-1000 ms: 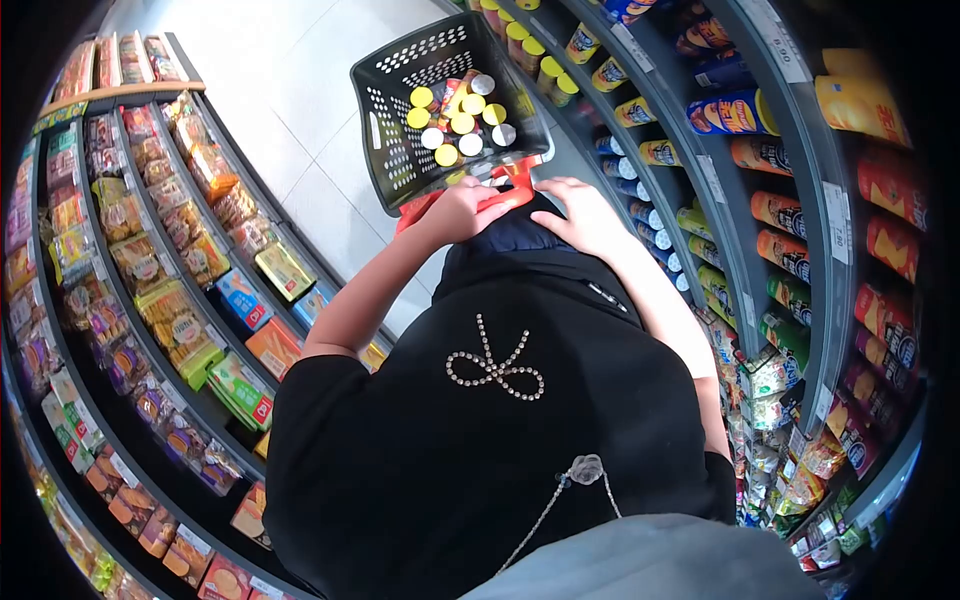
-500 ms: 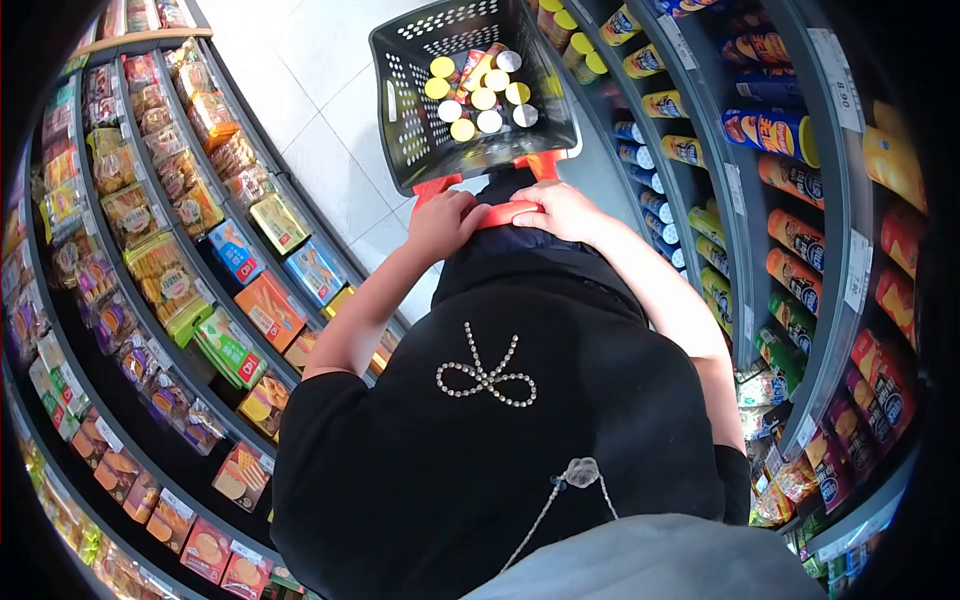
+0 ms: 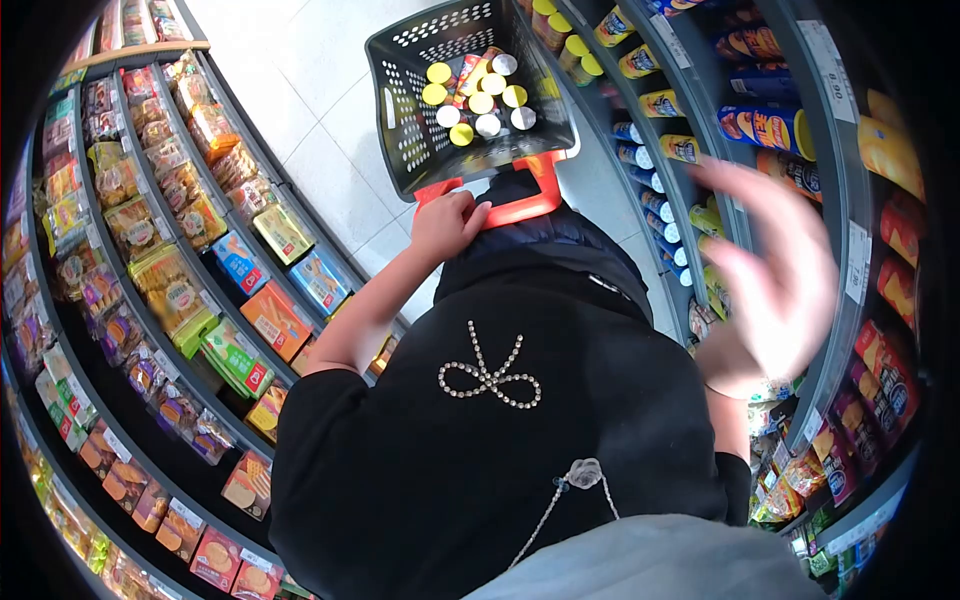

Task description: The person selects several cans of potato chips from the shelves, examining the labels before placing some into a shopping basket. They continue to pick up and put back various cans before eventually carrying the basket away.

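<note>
My left hand (image 3: 447,226) is wrapped round the left part of the red handle (image 3: 522,209) of a black perforated basket (image 3: 480,165). Several cans with yellow and white lids (image 3: 481,102) lie on the basket's bottom. My right hand (image 3: 775,270) is raised off the handle on the right, blurred by motion, with thumb and fingers apart and nothing between them. It is in front of the right shelves, close to the chip canisters; whether it touches any is not visible.
Curved shelves with packaged bread and biscuit boxes (image 3: 272,318) run along the left. Shelves on the right hold canisters, among them a blue one (image 3: 765,130), and price labels (image 3: 857,262). Light floor tiles (image 3: 335,130) show between the shelves and the basket.
My right hand has let go of the red handle and moved right and up toward the right shelves, its fingers opened. My left hand keeps its grip, and the basket has barely shifted.
</note>
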A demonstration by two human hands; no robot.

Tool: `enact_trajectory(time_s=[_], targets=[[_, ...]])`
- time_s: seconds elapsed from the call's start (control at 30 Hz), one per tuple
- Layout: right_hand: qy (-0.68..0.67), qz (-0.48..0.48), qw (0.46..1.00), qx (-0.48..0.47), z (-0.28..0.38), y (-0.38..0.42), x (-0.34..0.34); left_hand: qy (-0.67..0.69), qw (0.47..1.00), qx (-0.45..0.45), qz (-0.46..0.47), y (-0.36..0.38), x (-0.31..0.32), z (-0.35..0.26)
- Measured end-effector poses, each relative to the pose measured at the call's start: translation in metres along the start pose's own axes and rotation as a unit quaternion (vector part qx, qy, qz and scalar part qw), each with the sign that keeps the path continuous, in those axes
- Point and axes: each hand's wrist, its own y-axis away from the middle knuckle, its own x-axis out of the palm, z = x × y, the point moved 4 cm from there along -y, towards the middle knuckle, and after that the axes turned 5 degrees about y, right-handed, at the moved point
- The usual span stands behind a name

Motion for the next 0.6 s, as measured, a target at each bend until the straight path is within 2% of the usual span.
enact_trajectory(time_s=[0.07,0.13,0.2,0.23,0.3,0.33,0.37,0.6], targets=[[-0.114,-0.153,0.972,-0.136,0.021,0.043,-0.066,-0.007,1.000,-0.004,0.006,-0.001,0.000,0.000],[-0.191,-0.261,0.909,-0.263,0.055,0.074,-0.098,-0.017,1.000,-0.002,0.007,-0.002,0.000,0.000],[-0.220,-0.277,0.898,-0.260,0.084,0.091,-0.118,-0.030,1.000,0.005,0.002,-0.002,0.000,-0.001],[-0.213,-0.242,0.927,-0.194,0.099,0.090,-0.121,-0.022,1.000,0.008,-0.003,-0.002,0.000,-0.002],[-0.265,-0.218,0.921,-0.186,0.105,0.087,-0.116,-0.006,1.000,0.017,-0.014,-0.002,0.000,-0.002],[-0.321,-0.227,0.886,-0.245,0.095,0.086,-0.112,-0.007,1.000,0.021,-0.017,-0.002,0.001,0.000],[-0.323,-0.245,0.872,-0.274,0.090,0.085,-0.110,-0.013,1.000,0.013,-0.007,-0.002,0.001,-0.001],[-0.269,-0.329,0.837,-0.344,0.096,0.106,-0.113,-0.025,0.999,0.047,-0.010,-0.004,0.005,0.008]])
